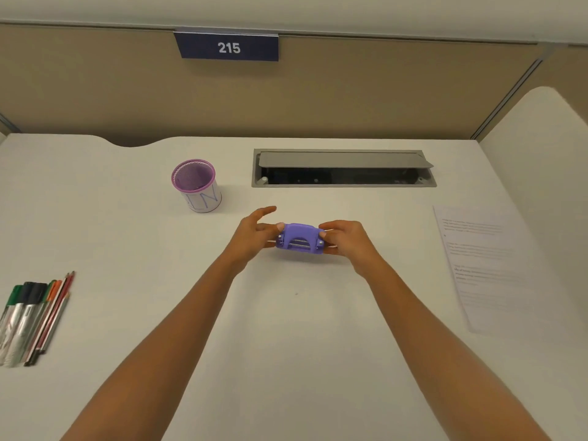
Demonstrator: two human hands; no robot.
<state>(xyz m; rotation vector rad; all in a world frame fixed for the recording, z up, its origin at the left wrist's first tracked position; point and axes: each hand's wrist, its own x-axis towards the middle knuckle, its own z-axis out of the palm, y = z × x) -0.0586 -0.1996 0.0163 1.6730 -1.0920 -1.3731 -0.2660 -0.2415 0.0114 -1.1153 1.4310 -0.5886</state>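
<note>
The hole punch (300, 237) lies with its long axis running left to right, square across the person's view; its arched handle faces up and toward the camera, and its two ends point at the two hands; it sits at the middle of the tabletop (296, 329), low over the surface or resting on it, which of the two cannot be told. It is a small lilac plastic punch with a curved cut-out in the handle; a silver rod runs along the gap beneath, and a metal pin shows near each end; no brand or writing can be read on it.

The left hand (254, 233) has its grip clamped on the left end, thumb on top and lower fingers beneath, while the forefinger sticks out straight above; the right hand (345, 238) has its grip clamped on the right end, fingers curled round it.

Behind and to the left stands a purple mesh cup (197, 186) wrapped in white paper bearing blue handwritten letters, only partly legible; on the partition a dark blue sign (228, 47) reads "215" in white; at the right lies a printed sheet (490, 268), its text too small to read; markers (22, 316) and pencils (52, 313) lie at the left edge.
</note>
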